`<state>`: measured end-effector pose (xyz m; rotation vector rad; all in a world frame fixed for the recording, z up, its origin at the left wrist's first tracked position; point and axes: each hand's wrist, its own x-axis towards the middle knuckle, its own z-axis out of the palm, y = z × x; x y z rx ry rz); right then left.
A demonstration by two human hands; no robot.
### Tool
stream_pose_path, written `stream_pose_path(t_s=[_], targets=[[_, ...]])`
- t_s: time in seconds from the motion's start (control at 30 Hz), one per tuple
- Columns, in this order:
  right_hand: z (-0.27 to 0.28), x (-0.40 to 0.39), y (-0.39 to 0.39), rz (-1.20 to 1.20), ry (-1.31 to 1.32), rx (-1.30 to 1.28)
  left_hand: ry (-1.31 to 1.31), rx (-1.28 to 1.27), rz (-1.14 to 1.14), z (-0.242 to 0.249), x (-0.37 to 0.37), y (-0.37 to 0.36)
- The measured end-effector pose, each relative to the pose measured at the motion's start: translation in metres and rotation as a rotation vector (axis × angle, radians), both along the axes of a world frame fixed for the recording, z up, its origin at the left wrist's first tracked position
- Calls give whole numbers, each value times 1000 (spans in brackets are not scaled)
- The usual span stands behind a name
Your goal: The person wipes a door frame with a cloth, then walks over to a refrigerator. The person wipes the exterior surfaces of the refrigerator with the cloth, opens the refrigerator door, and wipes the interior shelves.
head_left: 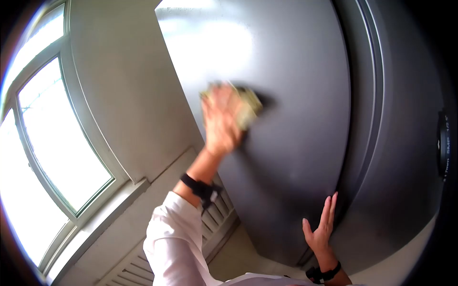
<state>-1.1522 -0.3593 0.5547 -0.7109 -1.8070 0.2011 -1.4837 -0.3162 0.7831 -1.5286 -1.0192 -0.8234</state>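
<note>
My left hand (222,119) presses a yellowish-green cloth (250,107) against the grey, glossy door (296,95) of a tall appliance that looks like a refrigerator. Motion blurs the fingers and the cloth, which sticks out beyond the hand on the right. Low on the right, my right hand (320,233) is open, thumb apart and fingers stretched upward, near the lower part of the gap beside the door. It holds nothing; whether it touches the surface is hard to tell. Black bands circle both wrists.
A bright window (64,138) with a sill (98,229) stands at the left. Below the beige wall, a slatted radiator (217,212) lies behind my left arm. A second grey panel (405,143) curves along the right, with a dark round object (442,144) at the edge.
</note>
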Motion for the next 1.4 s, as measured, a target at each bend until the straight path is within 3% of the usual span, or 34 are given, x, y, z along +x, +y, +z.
stream_pose_path(t_s=[0.1, 0.17, 0.23, 0.3, 0.37, 0.43, 0.5, 0.6, 0.63, 0.7, 0.77, 0.87, 0.93, 1.0, 1.1, 1.17, 1.2, 1.23, 1.27, 1.33, 1.4], targets=[[4, -1, -6, -26, 5, 1, -238, 259, -40, 116, -37, 15], [1, -3, -6, -33, 7, 5, -300, 249, -36, 137, -40, 9], [0, -4, -3, -42, 12, 14, -308, 243, -56, 101, -36, 10], [1, 0, -5, 15, 16, -40, -215, 192, -66, 22, -19, 4], [3, 1, -7, 38, 14, -60, -220, -33, 1, -52, 7, -15], [8, 1, -7, 59, 2, -67, -75, -134, 37, -69, 12, -25], [16, 1, -13, 27, -49, -16, 15, -195, 74, -27, 10, -28], [1, -6, -5, 31, -26, -9, -8, 206, -66, 108, -27, 17], [-3, -4, -2, 28, -37, 10, -22, 291, -6, 154, -33, 23], [-6, 2, 0, 26, -56, 9, -217, 264, -52, 190, -22, 14], [-6, 2, 2, 17, -61, 9, -304, 231, -43, 168, -16, 15], [2, 6, -2, 47, -60, 2, -211, 206, -1, 66, 4, 12], [7, 7, -4, 78, -23, -24, -151, 101, 61, 47, 8, -2], [5, 4, -7, 59, -15, -7, -139, 148, 48, 66, -7, -5], [11, 1, -11, 36, 14, -11, -251, 310, 22, 170, -61, 18], [13, 2, -15, -2, 40, -37, -315, 295, 47, 233, -87, 12], [14, 1, -17, 25, 24, -45, -520, 113, 44, 261, -87, 0], [15, -1, -18, 44, 12, -57, -697, 107, -134, 277, -86, -1], [16, -5, -19, 7, -37, -36, -665, 191, -144, 289, -102, 3], [20, -10, -22, 8, -31, -34, -453, 348, 91, 301, -123, 15], [27, -12, -22, 66, -66, -6, -367, 398, 25, 284, -53, 9]])
